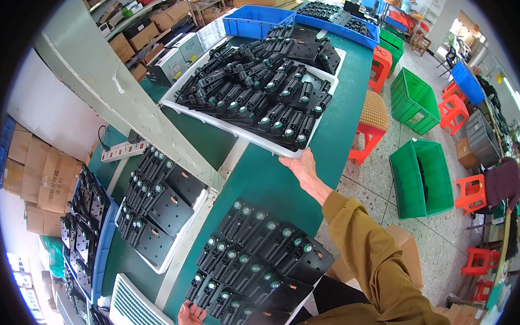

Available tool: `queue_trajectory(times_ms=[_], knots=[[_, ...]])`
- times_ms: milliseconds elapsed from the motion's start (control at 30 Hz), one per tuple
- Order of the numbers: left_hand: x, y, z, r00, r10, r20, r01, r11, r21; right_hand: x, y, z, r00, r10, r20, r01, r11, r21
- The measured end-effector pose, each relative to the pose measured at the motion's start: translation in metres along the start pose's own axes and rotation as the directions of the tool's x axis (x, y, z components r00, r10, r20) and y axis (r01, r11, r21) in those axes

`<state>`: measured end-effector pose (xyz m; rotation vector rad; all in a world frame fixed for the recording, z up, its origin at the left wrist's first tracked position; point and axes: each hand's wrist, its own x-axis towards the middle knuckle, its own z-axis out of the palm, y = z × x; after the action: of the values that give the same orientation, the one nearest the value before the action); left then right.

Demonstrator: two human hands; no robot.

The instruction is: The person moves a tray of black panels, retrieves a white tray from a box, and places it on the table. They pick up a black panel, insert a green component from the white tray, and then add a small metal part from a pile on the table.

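My right hand (301, 166) reaches forward and grips the near corner of a white plastic tray (260, 144), its fingers partly hidden at the rim. Heaped in that tray are many black plastic parts (234, 81) with round, greenish-white ends. Low in the view, my left hand (191, 317) has its fingers loosely apart beside the near corner of a second batch of black parts (256, 265). That batch lies in overlapping rows close to my body, with flat black plates on its right side. I see nothing held in the left hand.
A pale metal post (130, 100) slants across the green bench (270, 186). Left of it are another loaded white tray (163, 268), a blue tray (105, 237) and a power strip (123, 151). Green crates (422, 197) and a cushioned red stool (371, 117) stand on the right.
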<state>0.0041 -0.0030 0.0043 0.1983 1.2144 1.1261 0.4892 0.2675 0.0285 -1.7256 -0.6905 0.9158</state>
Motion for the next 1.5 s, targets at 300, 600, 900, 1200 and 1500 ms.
queue_trajectory(times_ms=[300, 600, 900, 1200, 1500], knots=[[-0.001, 0.000, 0.003, 1.000, -0.002, -0.030, 0.003, 1.000, 0.017, 0.008, 0.013, -0.004, 0.996, -0.036, 0.081, 0.036, 0.999, 0.004], [0.000, -0.001, 0.008, 0.992, 0.005, -0.126, 0.000, 0.999, 0.040, 0.010, 0.020, 0.002, 0.984, -0.082, 0.158, 0.060, 0.988, 0.143], [0.000, 0.000, 0.007, 0.999, -0.001, -0.052, 0.001, 1.000, 0.007, -0.004, 0.001, -0.005, 0.961, -0.057, 0.269, -0.005, 0.975, 0.223], [0.001, -0.002, 0.000, 0.999, -0.005, 0.036, 0.006, 0.999, -0.041, 0.001, 0.003, -0.001, 0.921, -0.127, 0.368, 0.027, 0.964, 0.266], [0.003, -0.001, 0.004, 1.000, -0.018, 0.025, 0.019, 0.999, -0.032, -0.002, -0.010, 0.006, 0.946, -0.055, 0.320, -0.024, 0.971, 0.239]])
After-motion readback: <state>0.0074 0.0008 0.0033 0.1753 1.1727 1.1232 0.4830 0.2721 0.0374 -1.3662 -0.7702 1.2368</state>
